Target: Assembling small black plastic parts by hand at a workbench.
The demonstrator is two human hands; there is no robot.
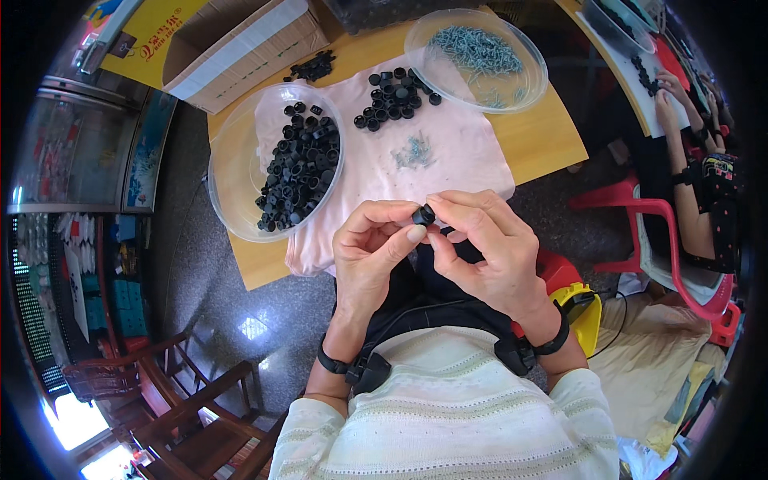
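Note:
Between the fingertips of both hands sits a small black round plastic cap [423,215], held just off the near edge of the table. My left hand [374,240] pinches its left side with thumb and forefinger. My right hand [486,246] has its forefinger and thumb closed at the right side. Beyond them, a pink cloth [364,172] bears a cluster of black caps [400,98] and a small heap of thin silvery pins [414,150]. A clear round tub [228,180] on the left is filled with black plastic parts [300,172].
At the far right of the table, another clear tub [534,88] holds many metal pins [476,50]. A cardboard box [248,60] stands at the back left beside small black pieces [314,66]. A red plastic chair [672,216] and another person's arm [690,200] are to the right; wooden chairs [172,392] stand lower left.

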